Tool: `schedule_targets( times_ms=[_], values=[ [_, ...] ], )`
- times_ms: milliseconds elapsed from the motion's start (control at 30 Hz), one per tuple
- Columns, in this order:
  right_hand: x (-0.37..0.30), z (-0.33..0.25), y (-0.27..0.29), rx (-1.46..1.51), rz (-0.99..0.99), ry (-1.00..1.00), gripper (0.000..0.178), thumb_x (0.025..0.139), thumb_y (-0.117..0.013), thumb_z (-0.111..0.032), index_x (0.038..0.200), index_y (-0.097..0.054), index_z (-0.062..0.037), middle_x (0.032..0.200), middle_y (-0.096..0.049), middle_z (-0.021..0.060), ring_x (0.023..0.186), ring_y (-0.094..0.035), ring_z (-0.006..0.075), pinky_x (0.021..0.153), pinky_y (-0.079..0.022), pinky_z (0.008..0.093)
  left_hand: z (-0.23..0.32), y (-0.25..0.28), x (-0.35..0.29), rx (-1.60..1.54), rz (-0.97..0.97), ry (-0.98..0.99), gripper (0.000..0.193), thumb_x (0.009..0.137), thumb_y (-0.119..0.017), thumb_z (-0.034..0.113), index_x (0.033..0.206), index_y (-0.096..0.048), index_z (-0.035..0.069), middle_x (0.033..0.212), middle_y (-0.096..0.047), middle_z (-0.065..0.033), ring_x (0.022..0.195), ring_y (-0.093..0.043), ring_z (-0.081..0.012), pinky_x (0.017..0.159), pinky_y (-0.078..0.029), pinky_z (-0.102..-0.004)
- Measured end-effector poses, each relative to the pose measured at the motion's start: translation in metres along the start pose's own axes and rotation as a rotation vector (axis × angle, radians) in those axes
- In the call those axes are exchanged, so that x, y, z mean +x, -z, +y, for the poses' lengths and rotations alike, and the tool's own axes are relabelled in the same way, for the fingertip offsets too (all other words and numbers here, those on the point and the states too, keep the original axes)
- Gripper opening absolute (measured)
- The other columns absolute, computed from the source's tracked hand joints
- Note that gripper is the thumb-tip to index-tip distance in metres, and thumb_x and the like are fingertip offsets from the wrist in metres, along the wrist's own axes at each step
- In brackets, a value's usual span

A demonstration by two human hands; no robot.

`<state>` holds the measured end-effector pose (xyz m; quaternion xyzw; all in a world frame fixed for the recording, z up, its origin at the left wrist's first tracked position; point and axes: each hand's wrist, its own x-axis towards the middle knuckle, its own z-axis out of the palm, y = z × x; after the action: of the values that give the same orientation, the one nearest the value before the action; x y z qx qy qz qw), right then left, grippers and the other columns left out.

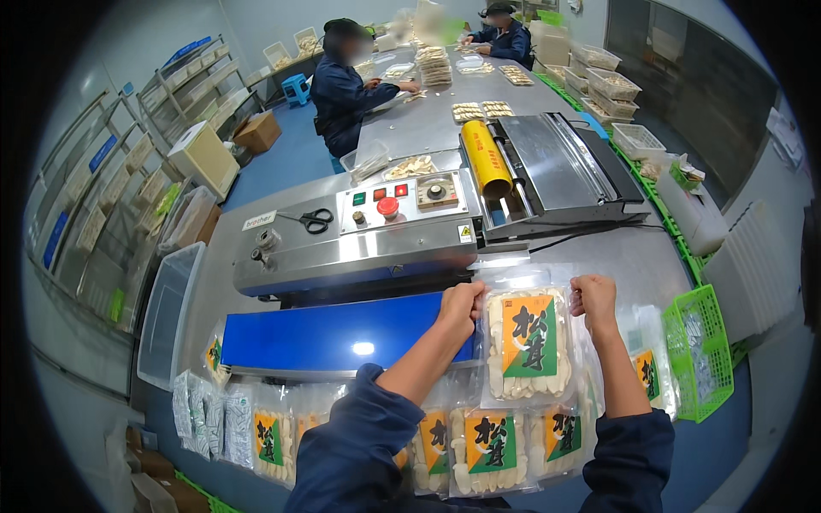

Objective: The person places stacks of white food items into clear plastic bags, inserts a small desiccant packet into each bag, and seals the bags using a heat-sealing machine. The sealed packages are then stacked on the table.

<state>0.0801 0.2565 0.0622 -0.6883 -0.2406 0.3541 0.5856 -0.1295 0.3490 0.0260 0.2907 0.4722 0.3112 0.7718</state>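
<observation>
A clear plastic bag of pale sliced mushrooms, with an orange and green label, is held upright between my two hands. My left hand is closed in a pinch on its upper left edge, beside the right end of the blue conveyor belt. Closed on the upper right edge is my right hand. Above the bag's label, its clear top stretches between the fists. Below it, several similar filled bags lie along the near table edge. The sealing machine stands just behind the belt.
Black scissors lie on the sealing machine. Behind it is a film wrapper with a yellow roll. A green basket with silvery packets hangs at right; silvery packets lie front left. Two people work at the far table.
</observation>
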Motion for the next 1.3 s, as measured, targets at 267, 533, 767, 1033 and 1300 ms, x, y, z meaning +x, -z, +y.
schedule_targets(
  times_ms=[267, 533, 767, 1033, 1300],
  values=[
    [0.027, 0.01, -0.024, 0.004, -0.04, -0.088, 0.012, 0.066, -0.053, -0.007, 0.059, -0.056, 0.0021, 0.049, -0.051, 0.0096, 0.034, -0.048, 0.0162, 0.033, -0.04, 0.0251, 0.013, 0.014, 0.02, 0.036, 0.051, -0.023, 0.018, 0.081, -0.053, 0.016, 0.075, -0.058, -0.001, 0.06, -0.046, -0.0006, 0.047, -0.034, -0.0068, 0.039, -0.023, -0.0209],
    [0.027, 0.019, -0.061, 0.004, -0.135, -0.14, 0.013, 0.069, -0.054, -0.009, 0.061, -0.056, 0.001, 0.05, -0.052, 0.0094, 0.035, -0.049, 0.0162, 0.033, -0.041, 0.0252, 0.025, 0.048, 0.014, 0.034, 0.165, -0.084, 0.014, 0.078, -0.054, 0.014, 0.073, -0.058, 0.002, 0.061, -0.05, -0.001, 0.048, -0.036, -0.0069, 0.04, -0.024, -0.0212],
    [0.018, 0.023, -0.094, 0.027, -0.173, -0.134, 0.011, 0.068, -0.056, -0.006, 0.061, -0.057, 0.0024, 0.051, -0.052, 0.0099, 0.036, -0.05, 0.0168, 0.031, -0.041, 0.0256, 0.031, 0.081, 0.007, 0.021, 0.225, -0.15, 0.014, 0.077, -0.056, 0.012, 0.068, -0.057, 0.002, 0.058, -0.047, -0.0007, 0.046, -0.037, -0.0079, 0.038, -0.024, -0.0221],
    [0.006, 0.031, -0.135, 0.031, -0.198, -0.115, 0.015, 0.068, -0.058, -0.007, 0.057, -0.055, 0.0027, 0.051, -0.051, 0.011, 0.034, -0.049, 0.0178, 0.03, -0.041, 0.0265, 0.038, 0.129, -0.051, 0.282, 0.425, -0.512, 0.012, 0.079, -0.054, 0.011, 0.084, -0.06, 0.001, 0.066, -0.052, -0.0029, 0.052, -0.044, -0.0073, 0.044, -0.034, -0.0197],
    [-0.009, 0.038, -0.168, 0.058, -0.274, -0.105, 0.015, 0.066, -0.057, -0.006, 0.055, -0.052, 0.0029, 0.05, -0.051, 0.0102, 0.035, -0.049, 0.0176, 0.032, -0.042, 0.0271, 0.01, 0.19, -0.209, 0.752, 0.59, -0.789, 0.022, 0.08, -0.055, 0.009, 0.099, -0.057, -0.002, 0.086, -0.054, -0.0031, 0.072, -0.048, -0.0083, 0.064, -0.039, -0.0203]
  ],
)
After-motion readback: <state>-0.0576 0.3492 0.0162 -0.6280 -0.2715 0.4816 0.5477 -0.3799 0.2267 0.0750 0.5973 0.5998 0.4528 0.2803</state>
